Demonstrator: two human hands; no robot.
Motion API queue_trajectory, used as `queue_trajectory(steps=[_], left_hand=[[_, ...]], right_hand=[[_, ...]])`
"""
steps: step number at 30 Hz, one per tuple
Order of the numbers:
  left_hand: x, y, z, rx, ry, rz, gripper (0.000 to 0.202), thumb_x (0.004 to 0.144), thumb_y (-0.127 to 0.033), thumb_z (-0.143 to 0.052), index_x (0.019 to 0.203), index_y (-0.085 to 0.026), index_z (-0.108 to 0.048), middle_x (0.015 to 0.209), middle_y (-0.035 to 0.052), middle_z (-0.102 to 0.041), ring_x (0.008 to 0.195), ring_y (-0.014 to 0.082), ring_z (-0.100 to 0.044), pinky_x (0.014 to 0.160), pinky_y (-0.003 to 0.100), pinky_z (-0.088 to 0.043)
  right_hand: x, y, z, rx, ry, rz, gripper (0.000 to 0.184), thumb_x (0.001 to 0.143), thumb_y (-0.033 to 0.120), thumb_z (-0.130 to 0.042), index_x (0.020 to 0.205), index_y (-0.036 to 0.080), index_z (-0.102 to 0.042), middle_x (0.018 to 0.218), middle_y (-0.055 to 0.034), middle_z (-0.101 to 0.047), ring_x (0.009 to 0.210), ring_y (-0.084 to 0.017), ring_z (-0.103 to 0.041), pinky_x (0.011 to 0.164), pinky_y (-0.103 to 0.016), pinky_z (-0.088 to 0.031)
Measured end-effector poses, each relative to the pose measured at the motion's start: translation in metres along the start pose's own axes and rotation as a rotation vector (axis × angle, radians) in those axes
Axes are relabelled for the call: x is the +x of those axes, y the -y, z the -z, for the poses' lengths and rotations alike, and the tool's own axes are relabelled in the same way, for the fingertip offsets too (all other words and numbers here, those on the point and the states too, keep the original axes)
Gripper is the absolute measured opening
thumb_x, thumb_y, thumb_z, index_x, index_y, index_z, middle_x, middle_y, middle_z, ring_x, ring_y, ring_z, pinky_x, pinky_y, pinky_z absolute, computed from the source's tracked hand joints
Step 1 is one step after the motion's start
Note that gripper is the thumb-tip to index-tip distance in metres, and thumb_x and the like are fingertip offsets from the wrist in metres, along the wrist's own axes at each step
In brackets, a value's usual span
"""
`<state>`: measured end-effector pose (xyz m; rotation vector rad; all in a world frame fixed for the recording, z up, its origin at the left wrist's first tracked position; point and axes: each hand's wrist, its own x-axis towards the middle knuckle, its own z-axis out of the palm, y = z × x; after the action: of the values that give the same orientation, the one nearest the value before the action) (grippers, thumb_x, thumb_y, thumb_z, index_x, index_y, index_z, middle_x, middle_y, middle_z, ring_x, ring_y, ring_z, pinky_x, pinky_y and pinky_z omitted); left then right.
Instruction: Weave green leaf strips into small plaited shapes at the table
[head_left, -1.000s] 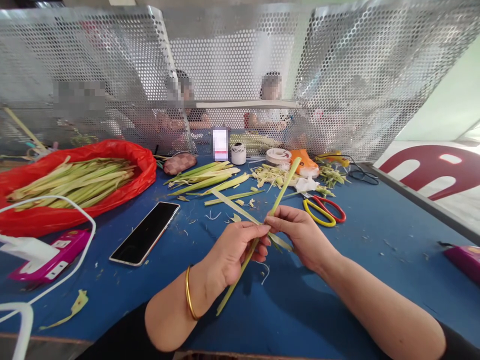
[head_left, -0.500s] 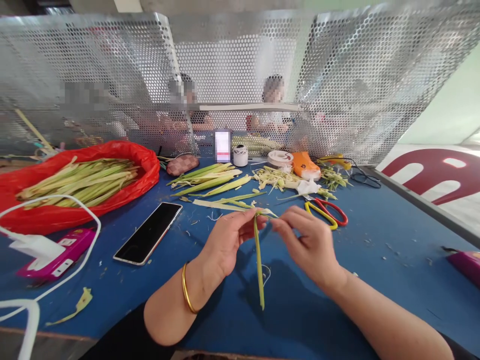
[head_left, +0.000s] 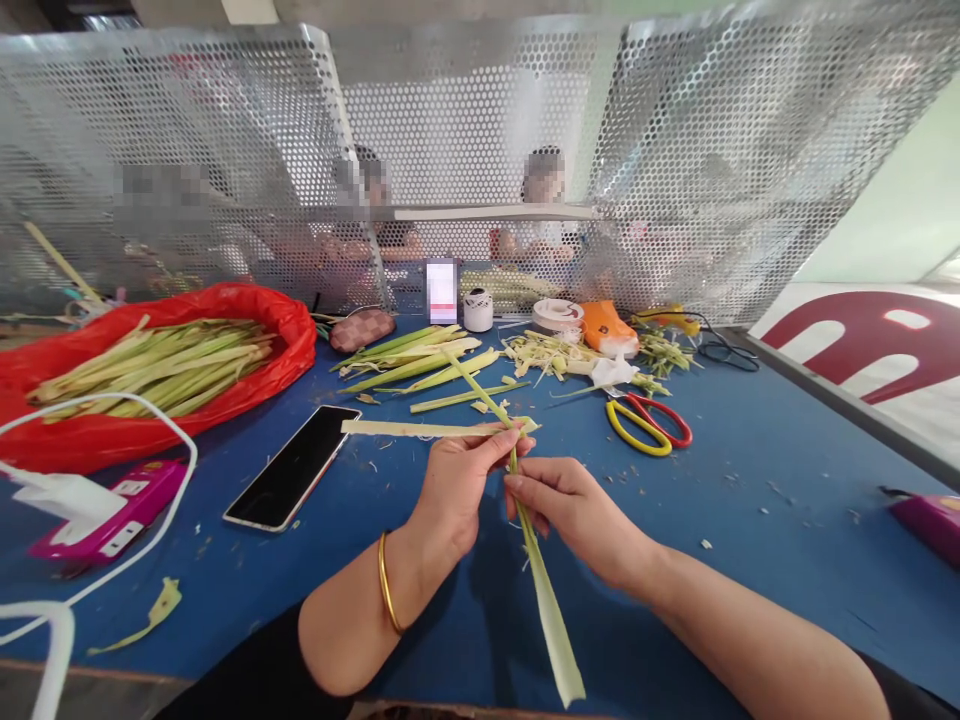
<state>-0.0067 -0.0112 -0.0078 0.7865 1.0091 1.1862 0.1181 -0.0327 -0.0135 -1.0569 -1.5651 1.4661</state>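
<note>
My left hand (head_left: 469, 475) pinches several crossed strips of pale green leaf, like corn husk, where they meet above the table. One flat strip (head_left: 405, 429) sticks out to the left, and a narrower strip (head_left: 478, 385) points up toward the far side. Just below the crossing, my right hand (head_left: 559, 500) grips a long leaf strip (head_left: 551, 620) that hangs toward the table's front edge and widens at its end. The two hands are close together, fingers closed. Beyond them lie a loose leaf piece (head_left: 457, 400) and a pile of green leaves (head_left: 412, 362).
Scissors (head_left: 649, 425) with red and yellow handles lie right of the hands. A phone (head_left: 292, 468) rests at left, near a red bag (head_left: 296, 335) of leaves and a purple power strip (head_left: 154, 480). Leaf scraps (head_left: 555, 355) and a perforated metal screen (head_left: 465, 120) stand behind.
My right hand has moved down and left onto the hanging strip, which now swings to the lower right and shows its wide end. The left-pointing strip has shifted further left.
</note>
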Motion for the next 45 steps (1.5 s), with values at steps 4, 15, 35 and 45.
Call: queue_trajectory(steps=[4,15,35,45], left_hand=[[0.003,0.003,0.0,-0.004,-0.023,-0.012,0.015,0.064,-0.023,-0.078,0.076,-0.014,-0.075,0.074,0.0066,-0.073,0.07,0.015,-0.065,0.065,0.024,-0.049],[0.002,-0.013,0.006,0.016,0.038,0.19,0.011,0.075,-0.018,-0.071,0.084,-0.012,-0.074,0.073,0.0056,-0.07,0.057,0.0103,-0.063,0.062,0.023,-0.052],[0.009,-0.013,0.011,0.008,0.019,0.202,0.022,0.071,-0.024,-0.075,0.091,-0.015,-0.074,0.09,0.0054,-0.072,0.061,0.0067,-0.058,0.046,0.016,-0.035],[0.011,-0.012,0.012,-0.024,-0.068,0.194,0.022,0.069,-0.027,-0.078,0.086,-0.014,-0.073,0.075,0.0023,-0.068,0.06,0.0073,-0.058,0.048,0.016,-0.038]], right_hand=[[-0.002,-0.002,-0.001,-0.167,-0.009,0.041,0.037,0.088,0.04,-0.047,0.059,0.018,-0.053,0.05,0.0045,-0.04,0.048,-0.01,-0.035,0.047,-0.024,-0.029],[0.014,0.002,0.043,-0.706,-0.317,0.453,0.015,0.085,0.018,-0.055,0.096,0.022,-0.063,0.102,-0.0076,-0.063,0.092,-0.02,-0.061,0.08,-0.032,-0.047],[0.003,0.002,0.023,-0.792,-0.137,0.106,0.032,0.094,0.036,-0.037,0.069,0.022,-0.05,0.06,0.0013,-0.055,0.054,-0.013,-0.046,0.054,-0.024,-0.031],[0.009,-0.003,0.022,-0.187,-0.047,-0.076,0.044,0.089,0.055,-0.043,0.067,0.019,-0.054,0.044,0.0057,-0.045,0.037,-0.008,-0.039,0.041,-0.02,-0.031]])
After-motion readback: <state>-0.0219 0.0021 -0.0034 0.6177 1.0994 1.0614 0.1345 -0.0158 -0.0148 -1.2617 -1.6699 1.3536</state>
